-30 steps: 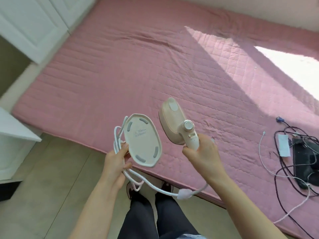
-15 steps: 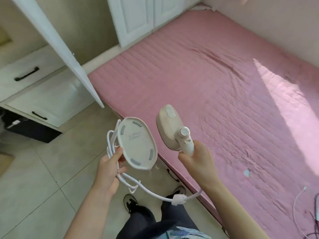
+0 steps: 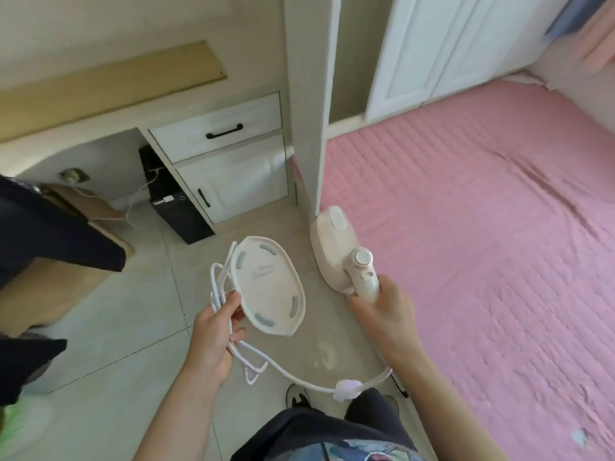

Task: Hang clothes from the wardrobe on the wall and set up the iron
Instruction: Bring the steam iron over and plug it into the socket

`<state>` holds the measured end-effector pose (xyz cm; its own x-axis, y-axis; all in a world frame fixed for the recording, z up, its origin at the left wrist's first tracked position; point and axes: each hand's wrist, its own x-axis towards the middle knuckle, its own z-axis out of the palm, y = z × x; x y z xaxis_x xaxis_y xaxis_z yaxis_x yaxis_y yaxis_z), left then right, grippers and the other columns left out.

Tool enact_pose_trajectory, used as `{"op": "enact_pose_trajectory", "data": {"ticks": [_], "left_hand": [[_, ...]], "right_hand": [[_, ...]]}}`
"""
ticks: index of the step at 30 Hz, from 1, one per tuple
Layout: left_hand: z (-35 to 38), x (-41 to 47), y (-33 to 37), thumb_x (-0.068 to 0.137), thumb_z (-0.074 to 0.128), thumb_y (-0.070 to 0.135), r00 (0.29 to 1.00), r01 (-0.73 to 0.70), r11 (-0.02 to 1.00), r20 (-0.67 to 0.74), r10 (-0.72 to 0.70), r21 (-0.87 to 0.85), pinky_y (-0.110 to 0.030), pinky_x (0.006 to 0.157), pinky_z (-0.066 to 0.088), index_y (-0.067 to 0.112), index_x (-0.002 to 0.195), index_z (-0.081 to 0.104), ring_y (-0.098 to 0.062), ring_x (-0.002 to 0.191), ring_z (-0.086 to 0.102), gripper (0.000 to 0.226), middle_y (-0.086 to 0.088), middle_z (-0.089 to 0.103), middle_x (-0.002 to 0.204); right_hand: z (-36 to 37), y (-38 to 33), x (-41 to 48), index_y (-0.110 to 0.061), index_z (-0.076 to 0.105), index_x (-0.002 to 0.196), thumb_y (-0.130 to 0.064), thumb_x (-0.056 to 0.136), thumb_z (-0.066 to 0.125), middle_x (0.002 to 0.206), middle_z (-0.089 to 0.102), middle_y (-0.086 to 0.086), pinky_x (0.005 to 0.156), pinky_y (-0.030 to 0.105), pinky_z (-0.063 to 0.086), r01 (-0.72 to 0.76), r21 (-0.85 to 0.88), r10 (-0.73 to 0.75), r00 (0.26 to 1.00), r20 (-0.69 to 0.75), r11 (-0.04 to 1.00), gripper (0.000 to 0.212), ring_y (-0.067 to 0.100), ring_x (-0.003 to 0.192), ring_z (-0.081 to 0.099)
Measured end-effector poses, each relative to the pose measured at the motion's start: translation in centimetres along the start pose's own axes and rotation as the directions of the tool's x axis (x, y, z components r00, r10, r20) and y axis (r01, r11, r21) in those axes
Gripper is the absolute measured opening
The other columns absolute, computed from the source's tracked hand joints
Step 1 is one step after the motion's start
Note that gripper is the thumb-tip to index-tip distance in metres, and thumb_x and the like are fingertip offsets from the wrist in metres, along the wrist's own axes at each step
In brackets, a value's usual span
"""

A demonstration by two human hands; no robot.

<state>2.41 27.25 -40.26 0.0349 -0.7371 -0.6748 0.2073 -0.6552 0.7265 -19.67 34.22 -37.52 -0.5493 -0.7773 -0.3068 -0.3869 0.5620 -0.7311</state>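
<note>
**Iron in hand, not yet set down.** We see the iron in the air, upright in the right hand, whose fingers curl round the handle just below the dial. The body rises above and ahead of them.

The left hand pinches the rim of the base between thumb and fingers. The same grip gathers loops of the cord, which bunch behind the base. From those fingers the cord sags in an arc beneath both hands to the handle, passing over a shoe.

Ahead of the left fingers lie the floor and a drawer unit. To the right of the right fingers lies the bed.

We judge three risks:
- The shared pinch is thin, so a loop could slip out and drag the base from the fingers.
- The sagging cord could catch a foot or knee in walking.
- Set on the soft bed, the base might tilt and tip the iron.
</note>
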Motion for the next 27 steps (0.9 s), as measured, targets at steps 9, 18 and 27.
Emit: {"op": "enact_pose_trajectory", "data": {"ticks": [9, 18, 27], "left_hand": [[-4.8, 2.7, 5.5, 0.093, 0.058, 0.013, 0.995, -0.023, 0.989, -0.104, 0.007, -0.149, -0.016, 0.035, 0.025, 0.007, 0.092, 0.061, -0.009, 0.065, 0.047, 0.007, -0.004, 0.06, 0.078], [-4.5, 9.2, 12.6, 0.092, 0.06, 0.019, 0.981, -0.088, 0.975, -0.19, 0.049, -0.205, -0.017, 0.037, 0.028, 0.006, 0.09, 0.063, -0.01, 0.059, 0.043, 0.013, -0.005, 0.057, 0.076], [-2.4, 17.5, 22.8, 0.093, 0.059, 0.022, 0.953, -0.176, 0.948, -0.288, 0.096, -0.266, -0.015, 0.038, 0.035, 0.011, 0.097, 0.067, -0.014, 0.07, 0.049, 0.014, -0.011, 0.059, 0.089]], "right_hand": [[5.5, -8.2, 3.5, -0.012, 0.051, 0.073, -0.017, 0.071, 0.063, 0.064, 0.061, 0.005, 0.049, 0.028, 0.038, 0.103, -0.018, -0.101, 0.99, 0.101, 0.995, 0.013, 0.016, 0.055, 0.049], [9.6, -15.8, 12.1, -0.009, 0.051, 0.074, -0.02, 0.072, 0.063, 0.067, 0.064, 0.011, 0.047, 0.028, 0.038, 0.19, -0.026, -0.183, 0.968, 0.169, 0.981, 0.016, 0.019, 0.053, 0.051], [12.9, -25.7, 22.8, -0.006, 0.052, 0.073, -0.014, 0.072, 0.062, 0.067, 0.064, 0.015, 0.052, 0.032, 0.044, 0.26, -0.061, -0.242, 0.946, 0.218, 0.964, 0.013, 0.026, 0.057, 0.055]]}}
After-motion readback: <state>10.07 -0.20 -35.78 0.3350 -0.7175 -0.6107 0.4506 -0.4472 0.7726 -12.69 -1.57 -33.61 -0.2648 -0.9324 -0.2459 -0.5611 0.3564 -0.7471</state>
